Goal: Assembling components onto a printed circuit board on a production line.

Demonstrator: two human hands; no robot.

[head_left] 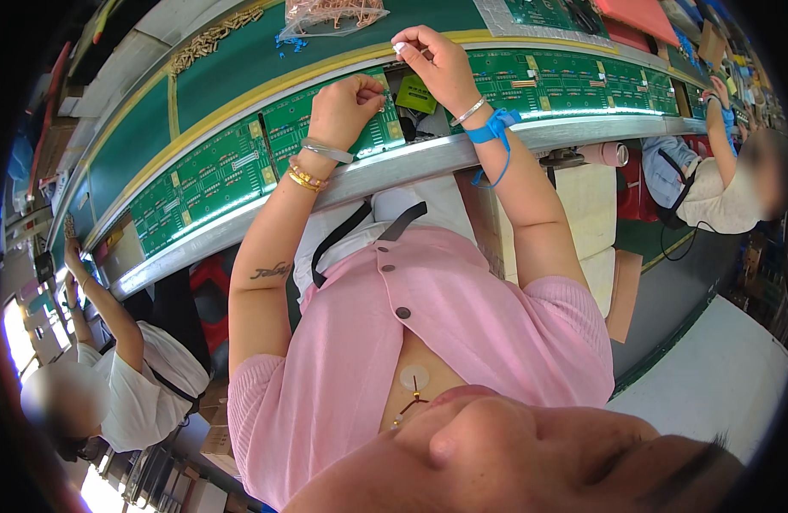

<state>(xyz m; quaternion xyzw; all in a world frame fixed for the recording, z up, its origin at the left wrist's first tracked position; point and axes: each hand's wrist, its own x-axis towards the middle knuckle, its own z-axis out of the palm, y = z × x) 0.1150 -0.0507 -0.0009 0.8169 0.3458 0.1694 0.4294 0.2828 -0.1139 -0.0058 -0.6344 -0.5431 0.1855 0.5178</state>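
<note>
My left hand (346,109) is closed in a pinch low over a green circuit board (285,128). Its fingertips hold something tiny near the board's right part, too small to name. To the right and a little farther away, my right hand (443,72) is raised above the line, thumb and fingers drawn together. Something small and white (400,48) shows at its thumb tip; I cannot make out what it is. A blue wrist strap (494,126) circles my right wrist. Between the boards, beneath my right hand, a yellow-green card (416,94) lies in a dark gap.
More circuit boards (573,81) run along the metal rail (210,235) on both sides. Beyond them lie a clear bag of copper-coloured parts (334,15), small blue components (291,43) and a heap of tan components (213,39). Co-workers sit left (142,376) and right (719,197).
</note>
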